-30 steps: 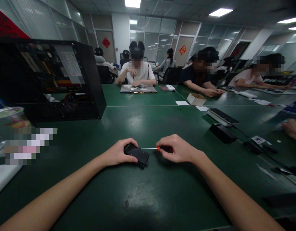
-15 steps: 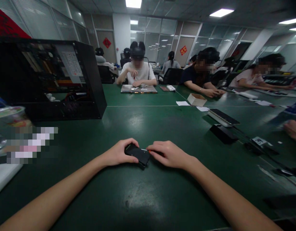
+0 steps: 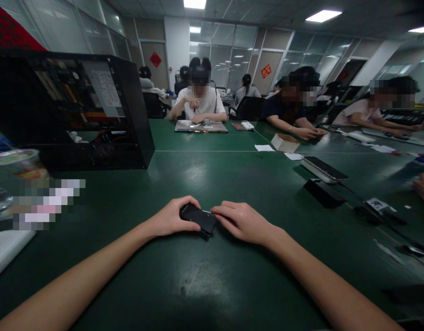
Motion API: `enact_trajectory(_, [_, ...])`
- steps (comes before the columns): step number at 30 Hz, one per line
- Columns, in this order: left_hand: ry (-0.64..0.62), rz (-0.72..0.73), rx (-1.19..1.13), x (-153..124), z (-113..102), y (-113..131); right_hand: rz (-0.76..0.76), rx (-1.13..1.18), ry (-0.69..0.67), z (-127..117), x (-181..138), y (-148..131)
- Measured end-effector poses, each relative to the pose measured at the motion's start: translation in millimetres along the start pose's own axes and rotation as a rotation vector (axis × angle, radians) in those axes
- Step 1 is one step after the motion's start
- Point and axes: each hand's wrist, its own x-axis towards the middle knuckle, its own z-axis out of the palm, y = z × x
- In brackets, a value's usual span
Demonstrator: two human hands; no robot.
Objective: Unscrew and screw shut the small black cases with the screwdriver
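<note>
A small black phone [image 3: 198, 218] lies on the green table [image 3: 212, 276] in front of me. My left hand [image 3: 172, 217] is closed around its left end and holds it down. My right hand [image 3: 241, 222] is closed on a thin screwdriver with an orange collar [image 3: 214, 214]. The metal tip rests against the phone's right edge. Most of the handle is hidden under my fingers.
An open black computer case [image 3: 74, 110] stands at the back left. A food cup [image 3: 20, 163] and a white object [image 3: 7, 248] sit at the left edge. Another phone on a black stand [image 3: 324, 172] is to the right. Several people work at the far side.
My right hand has moved left, bringing the screwdriver from a spot apart from the phone up against its right edge. My left hand has kept its grip.
</note>
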Motion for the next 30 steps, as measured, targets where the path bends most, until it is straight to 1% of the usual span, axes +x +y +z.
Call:
enact_trajectory(5, [0.006,0.007,-0.005,0.6,0.0,-0.3,0.014,0.009,0.012,7.3,0.6,-2.3])
enact_trajectory(10, [0.024,0.024,0.007,-0.1,0.6,-1.4,0.037,0.008,0.026,7.3,-0.1,-1.7])
enact_trajectory(21, [0.07,0.028,0.039,0.3,0.8,-3.9,0.056,0.093,0.094,18.0,0.8,-1.8])
enact_trajectory(30, [0.092,0.037,-0.075,-0.3,2.5,-6.0,0.049,0.092,0.103,18.7,0.6,-0.1])
